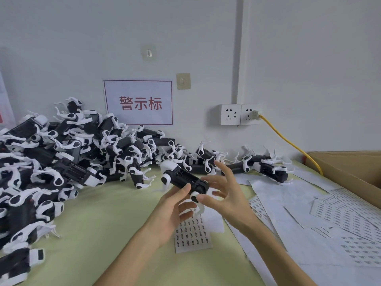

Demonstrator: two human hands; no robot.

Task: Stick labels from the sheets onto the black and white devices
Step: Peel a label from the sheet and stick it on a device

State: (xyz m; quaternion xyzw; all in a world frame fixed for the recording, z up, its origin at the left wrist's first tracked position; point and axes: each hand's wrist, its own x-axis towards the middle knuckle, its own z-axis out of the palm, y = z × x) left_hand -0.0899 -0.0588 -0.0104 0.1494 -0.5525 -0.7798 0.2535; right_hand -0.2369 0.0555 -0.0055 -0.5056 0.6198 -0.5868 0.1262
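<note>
A person's two bare forearms reached forward over a pale green tabletop (pixel 107 219). Between the hands, held above the surface near the middle of the view, was one black and white device (pixel 184 180), a black body with white clips and a white cap at its far end. The left hand (pixel 167 213) gripped the device from below, thumb pressed against its near side and fingers curled underneath. The right hand (pixel 224 195) was at the device's near right end, its thumb tip touching a round white part there, while the other fingers were spread apart and lifted clear of the body.

Directly under the hands lay a small label sheet (pixel 192 234) printed with rows of dark labels. More label sheets (pixel 338 211), some partly peeled, were spread in overlapping layers across the right side of the tabletop.

A large heap of devices (pixel 53 159) filled the left side and ran along the wall, thinning to a few separate devices (pixel 266 164) at the back right. A cardboard box (pixel 350 168) sat at the right edge. On the wall hung a white sign with red characters (pixel 138 102), and beside it a double power socket (pixel 240 114) with a yellow cable (pixel 288 141) plugged in, trailing down behind the box.
</note>
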